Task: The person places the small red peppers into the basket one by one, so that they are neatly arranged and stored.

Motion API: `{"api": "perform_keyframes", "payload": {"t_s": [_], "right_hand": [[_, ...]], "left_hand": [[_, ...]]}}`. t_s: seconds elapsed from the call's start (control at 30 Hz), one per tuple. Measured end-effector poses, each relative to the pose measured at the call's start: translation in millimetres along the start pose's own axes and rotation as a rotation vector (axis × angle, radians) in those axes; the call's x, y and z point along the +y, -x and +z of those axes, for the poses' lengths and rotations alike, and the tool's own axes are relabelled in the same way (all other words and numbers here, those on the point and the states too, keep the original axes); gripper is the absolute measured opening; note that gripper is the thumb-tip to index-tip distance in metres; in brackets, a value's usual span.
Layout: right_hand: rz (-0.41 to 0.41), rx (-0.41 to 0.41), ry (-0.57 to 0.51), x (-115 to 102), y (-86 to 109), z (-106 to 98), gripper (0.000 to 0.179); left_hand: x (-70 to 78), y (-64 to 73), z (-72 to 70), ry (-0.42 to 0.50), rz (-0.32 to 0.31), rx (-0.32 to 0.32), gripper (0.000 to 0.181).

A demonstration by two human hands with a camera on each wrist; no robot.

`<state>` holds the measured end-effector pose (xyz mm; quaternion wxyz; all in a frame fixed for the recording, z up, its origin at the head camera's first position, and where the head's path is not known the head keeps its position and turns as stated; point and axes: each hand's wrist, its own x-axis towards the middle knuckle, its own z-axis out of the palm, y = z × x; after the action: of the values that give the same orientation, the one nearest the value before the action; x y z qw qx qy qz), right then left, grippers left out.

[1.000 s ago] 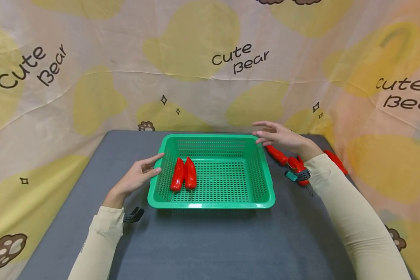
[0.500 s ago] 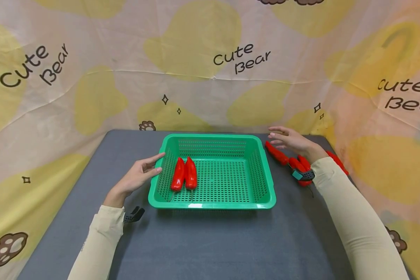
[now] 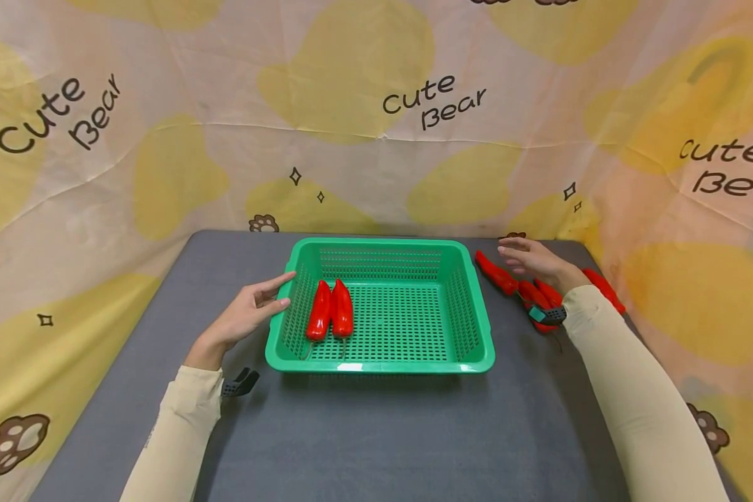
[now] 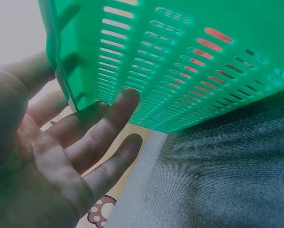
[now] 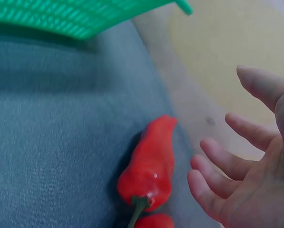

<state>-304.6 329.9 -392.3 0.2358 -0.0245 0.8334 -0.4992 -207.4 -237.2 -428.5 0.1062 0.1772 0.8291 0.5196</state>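
Observation:
A green plastic basket (image 3: 383, 367) stands on the table, with two red peppers (image 3: 319, 312) lying side by side at its left inside. My left hand (image 3: 241, 317) holds the basket's left rim. In the left wrist view, some fingers (image 4: 125, 102) reach below that rim, against the slotted wall. To the right of the basket my right hand (image 3: 533, 260) hovers with loosely bent fingers, nothing in it. Just left of it lies a red pepper (image 5: 151, 166) with a green stem, apart from the fingers. More red peppers (image 3: 542, 296) lie under my right wrist, partly hidden.
Another red pepper (image 3: 604, 289) lies near the table's right edge, behind my right forearm. The grey table (image 3: 376, 439) is bounded at the back and sides by a patterned cloth (image 3: 351, 167). Both wrists carry dark camera straps (image 3: 241, 382).
My right hand has moved right and slightly down, away from the basket's rim toward the loose peppers. My left hand and the basket have stayed in place.

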Motion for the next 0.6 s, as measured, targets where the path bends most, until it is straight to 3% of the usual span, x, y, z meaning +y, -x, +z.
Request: {"api": "perform_keyframes", "payload": {"t_s": [0.23,0.6], "right_hand": [[0.025,-0.050,0.071,13.7,-6.3,-3.2,0.070],[0.019,-0.108,0.107,12.9,-4.4,3.4,0.067]], "left_hand": [[2.2,0.5,-0.4,0.017,-0.005,-0.010,0.058],[3.0,0.6,-0.5,0.024,-0.008,-0.013,0.058]]}}
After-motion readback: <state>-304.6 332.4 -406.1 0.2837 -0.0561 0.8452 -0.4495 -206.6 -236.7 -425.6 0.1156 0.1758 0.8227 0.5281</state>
